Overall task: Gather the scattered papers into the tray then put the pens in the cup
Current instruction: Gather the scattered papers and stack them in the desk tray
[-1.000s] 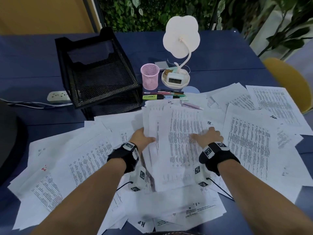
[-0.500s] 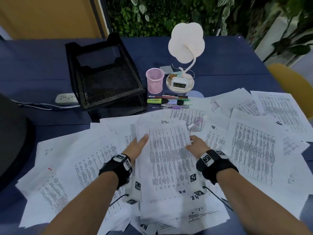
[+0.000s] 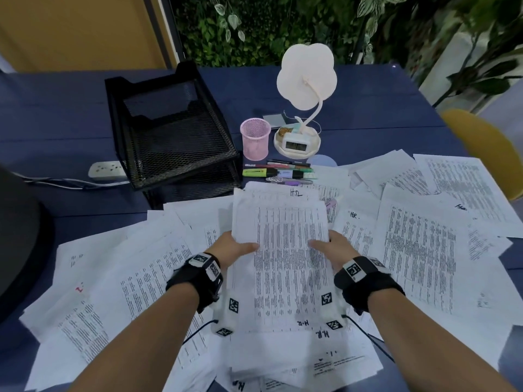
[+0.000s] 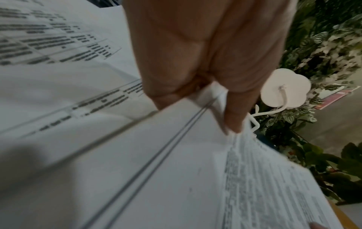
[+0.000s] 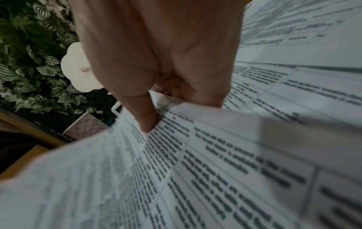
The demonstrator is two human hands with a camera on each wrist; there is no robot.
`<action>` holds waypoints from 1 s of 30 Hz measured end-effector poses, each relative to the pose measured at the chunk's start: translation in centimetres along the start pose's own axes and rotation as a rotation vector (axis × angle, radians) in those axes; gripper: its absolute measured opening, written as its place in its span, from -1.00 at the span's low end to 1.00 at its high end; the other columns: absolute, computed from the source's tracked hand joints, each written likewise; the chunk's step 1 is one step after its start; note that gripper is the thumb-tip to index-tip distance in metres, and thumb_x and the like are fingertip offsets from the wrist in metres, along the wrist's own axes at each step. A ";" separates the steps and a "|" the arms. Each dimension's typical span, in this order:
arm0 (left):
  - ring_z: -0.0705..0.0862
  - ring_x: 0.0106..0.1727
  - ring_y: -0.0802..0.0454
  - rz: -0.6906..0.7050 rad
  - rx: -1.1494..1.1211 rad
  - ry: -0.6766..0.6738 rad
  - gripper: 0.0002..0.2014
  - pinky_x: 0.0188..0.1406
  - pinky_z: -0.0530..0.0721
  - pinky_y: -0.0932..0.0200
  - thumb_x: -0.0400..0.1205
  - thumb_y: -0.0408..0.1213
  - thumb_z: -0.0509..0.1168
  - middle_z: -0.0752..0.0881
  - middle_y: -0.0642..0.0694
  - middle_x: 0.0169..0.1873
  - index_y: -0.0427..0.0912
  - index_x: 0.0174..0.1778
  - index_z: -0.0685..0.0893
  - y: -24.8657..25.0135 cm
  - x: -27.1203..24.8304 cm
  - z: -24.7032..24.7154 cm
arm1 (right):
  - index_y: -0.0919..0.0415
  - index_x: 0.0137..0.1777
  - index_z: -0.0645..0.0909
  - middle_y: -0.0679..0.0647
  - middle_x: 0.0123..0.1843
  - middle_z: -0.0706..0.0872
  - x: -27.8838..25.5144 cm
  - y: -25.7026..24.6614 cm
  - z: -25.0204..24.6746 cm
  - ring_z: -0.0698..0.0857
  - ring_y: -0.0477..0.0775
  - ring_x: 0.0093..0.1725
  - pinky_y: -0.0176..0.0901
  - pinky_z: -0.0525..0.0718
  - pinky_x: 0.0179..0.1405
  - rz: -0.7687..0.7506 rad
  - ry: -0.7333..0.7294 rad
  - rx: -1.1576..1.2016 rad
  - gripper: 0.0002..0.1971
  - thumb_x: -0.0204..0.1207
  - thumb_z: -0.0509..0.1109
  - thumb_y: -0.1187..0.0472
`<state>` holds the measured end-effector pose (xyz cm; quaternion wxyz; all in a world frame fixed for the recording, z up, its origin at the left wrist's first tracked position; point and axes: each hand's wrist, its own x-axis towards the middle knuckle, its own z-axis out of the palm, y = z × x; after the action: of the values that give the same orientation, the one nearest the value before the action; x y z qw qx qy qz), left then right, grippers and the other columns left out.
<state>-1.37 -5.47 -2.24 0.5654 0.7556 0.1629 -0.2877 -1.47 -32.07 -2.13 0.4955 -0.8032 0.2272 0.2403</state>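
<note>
- Far left, a white power strip lies on the blue table, its cable running off toward the left edge.
- Just right of it stands the black mesh tray, two tiers, with no paper in the top tier.
- Loose papers cover the near left of the table in overlapping sheets.
- The left hand grips the left edge of a gathered stack of papers — thumb on top of the printed sheet, fingers curled underneath; the left wrist view shows the stack's edges pinched between thumb and fingers.
- The stack sits in the middle, near the person, just short of the tray's near corner and above the scattered sheets; whether it rests on them or is lifted I cannot tell.
- Beyond the stack, the pink mesh cup stands upright right of the tray, with the pens lying in a row on the table just near of it — none in the cup.
- Right of the cup stands a white flower-shaped lamp, a small clock in its base.
- The right hand grips the stack's right edge the same way, thumb pressed on the top sheet.
- More sheets spread across the right side, and a yellow chair shows at the far right.
</note>
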 end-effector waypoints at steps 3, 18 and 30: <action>0.69 0.19 -0.12 0.003 -0.032 0.052 -0.61 0.32 0.59 -0.10 0.51 -0.35 0.47 0.73 -0.13 0.16 -0.17 0.26 0.61 -0.1 0.0 0.5 | 0.26 0.26 0.56 0.08 0.16 0.66 0.0 0.0 -0.1 0.63 0.12 0.15 -0.07 0.56 0.21 0.004 0.018 -0.007 -0.69 0.54 0.41 0.20; 0.60 0.31 -0.23 -0.053 0.209 0.301 -0.47 0.34 0.56 -0.04 0.56 -0.23 0.40 0.61 -0.25 0.33 -0.32 0.43 0.50 -0.3 1.9 -3.5 | 0.25 0.48 0.40 0.29 0.40 0.52 4.6 -5.3 0.0 0.52 0.32 0.37 -0.01 0.51 0.33 -0.091 0.173 -0.644 -0.56 0.59 0.19 0.32; 0.62 0.27 -0.18 -0.208 0.147 0.130 -0.37 0.19 0.63 0.00 0.47 -0.09 0.49 0.63 -0.15 0.31 -0.24 0.42 0.49 -0.8 4.2 -5.6 | 0.20 0.59 0.25 0.23 0.49 0.48 8.8 -10.7 1.9 0.54 0.27 0.39 -0.02 0.53 0.36 -0.144 0.018 -0.620 -0.50 0.66 0.16 0.19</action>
<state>2.89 -0.21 -4.33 0.4640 0.7910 0.2551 -0.3065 11.57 -27.11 -0.89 0.2410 -0.9321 0.0900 0.2552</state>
